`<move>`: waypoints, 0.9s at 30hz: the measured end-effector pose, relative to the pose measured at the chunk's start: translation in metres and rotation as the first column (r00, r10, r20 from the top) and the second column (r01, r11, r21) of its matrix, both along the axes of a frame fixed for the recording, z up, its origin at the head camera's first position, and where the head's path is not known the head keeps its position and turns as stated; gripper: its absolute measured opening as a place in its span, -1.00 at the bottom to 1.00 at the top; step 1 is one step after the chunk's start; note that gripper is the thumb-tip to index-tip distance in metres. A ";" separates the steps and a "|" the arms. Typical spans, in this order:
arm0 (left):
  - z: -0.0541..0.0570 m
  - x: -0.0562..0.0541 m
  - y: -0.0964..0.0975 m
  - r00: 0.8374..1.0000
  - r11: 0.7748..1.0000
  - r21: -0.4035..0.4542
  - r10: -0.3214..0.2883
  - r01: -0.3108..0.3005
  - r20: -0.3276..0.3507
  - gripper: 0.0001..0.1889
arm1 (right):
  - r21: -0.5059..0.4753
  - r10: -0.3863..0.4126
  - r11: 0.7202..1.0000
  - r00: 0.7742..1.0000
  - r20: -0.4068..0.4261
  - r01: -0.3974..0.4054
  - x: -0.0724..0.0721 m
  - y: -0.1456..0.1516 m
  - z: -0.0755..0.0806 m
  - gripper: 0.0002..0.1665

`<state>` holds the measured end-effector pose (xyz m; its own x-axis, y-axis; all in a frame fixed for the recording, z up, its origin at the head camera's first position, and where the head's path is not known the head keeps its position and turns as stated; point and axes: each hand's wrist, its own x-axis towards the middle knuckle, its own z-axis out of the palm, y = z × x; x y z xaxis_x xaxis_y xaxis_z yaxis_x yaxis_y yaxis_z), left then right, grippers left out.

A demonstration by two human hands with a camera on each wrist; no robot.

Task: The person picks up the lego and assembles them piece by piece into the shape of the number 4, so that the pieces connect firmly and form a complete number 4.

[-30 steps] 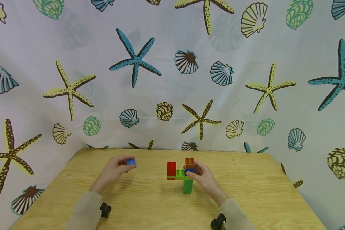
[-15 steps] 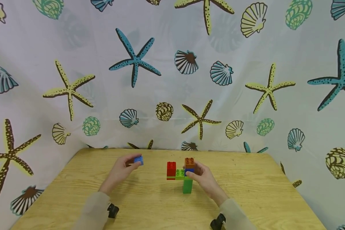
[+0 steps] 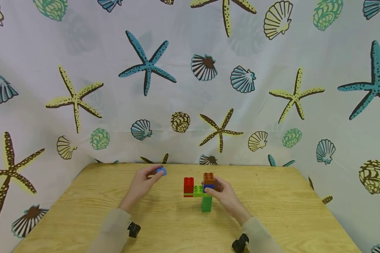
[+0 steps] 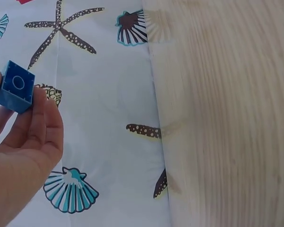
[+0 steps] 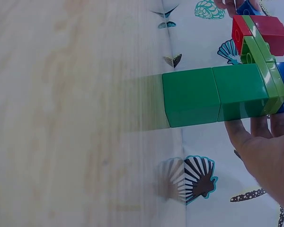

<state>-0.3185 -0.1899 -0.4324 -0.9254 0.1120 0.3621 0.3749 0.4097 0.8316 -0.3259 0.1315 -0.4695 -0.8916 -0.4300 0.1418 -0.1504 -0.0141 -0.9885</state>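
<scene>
My left hand pinches a light blue toy building brick above the table, left of a built structure. In the left wrist view the brick's hollow underside shows between thumb and fingers. My right hand grips the structure near its top, thumb at a dark blue brick. An orange-brown brick caps that side, and stacked green bricks form an upright column on the table. Lime green pieces reach leftward from it to red bricks, which overhang the table.
The wooden table has its far edge against a white cloth printed with starfish and shells. That cloth also hangs along both sides. Small black cameras sit at both wrists.
My left hand has moved to the right and slightly farther away with the light blue brick, which has tilted. The right hand and the structure stay in place.
</scene>
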 end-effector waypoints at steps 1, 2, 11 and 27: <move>0.000 0.000 0.001 1.000 1.000 0.007 0.004 -0.004 -0.002 -0.57 | 0.001 0.002 1.000 1.000 -0.002 -0.002 0.000 0.000 0.000 -0.37; 0.000 -0.001 0.003 1.000 1.000 0.015 0.009 -0.009 -0.002 -0.57 | 0.001 0.003 1.000 1.000 -0.003 -0.003 -0.001 0.000 0.000 -0.36; 0.005 0.001 0.020 0.999 0.994 0.107 -0.013 0.008 0.050 -0.61 | -0.015 0.000 1.000 1.000 0.010 0.000 -0.001 0.000 0.000 -0.35; 0.008 0.009 0.053 0.988 0.982 0.175 -0.095 0.072 0.124 -0.61 | -0.009 0.003 1.000 1.000 0.013 -0.003 0.000 -0.001 -0.002 -0.33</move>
